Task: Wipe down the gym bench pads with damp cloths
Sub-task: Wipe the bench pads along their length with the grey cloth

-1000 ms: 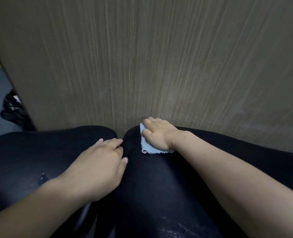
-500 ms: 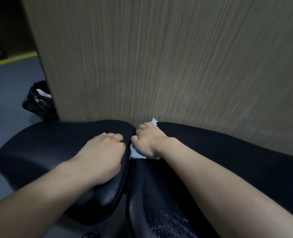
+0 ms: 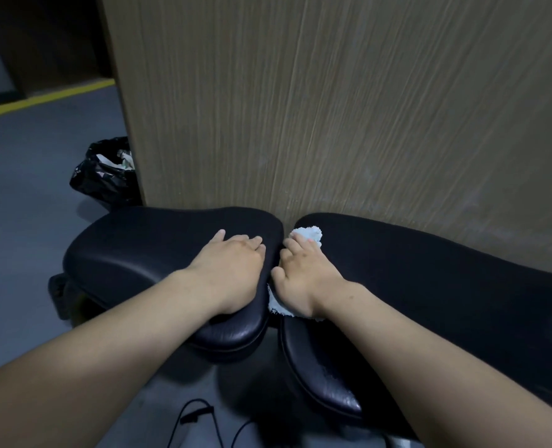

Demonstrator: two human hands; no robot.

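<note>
Right hand (image 3: 303,279) pressing cloth (image 3: 308,233) on pad (image 3: 429,276); left hand (image 3: 232,270) flat

Our right hand (image 3: 303,279) now drags the cloth (image 3: 308,235) nearer along the gap, beside our left hand (image 3: 232,270).

Bench (image 3: 445,286): two black pads, left pad (image 3: 145,244) and right pad (image 3: 429,279), narrow gap between. White cloth (image 3: 308,234) on right pad's left edge at the gap. Grey floor (image 3: 25,189) below; black bag (image 3: 106,176) far left, cable (image 3: 197,412) near.
</note>
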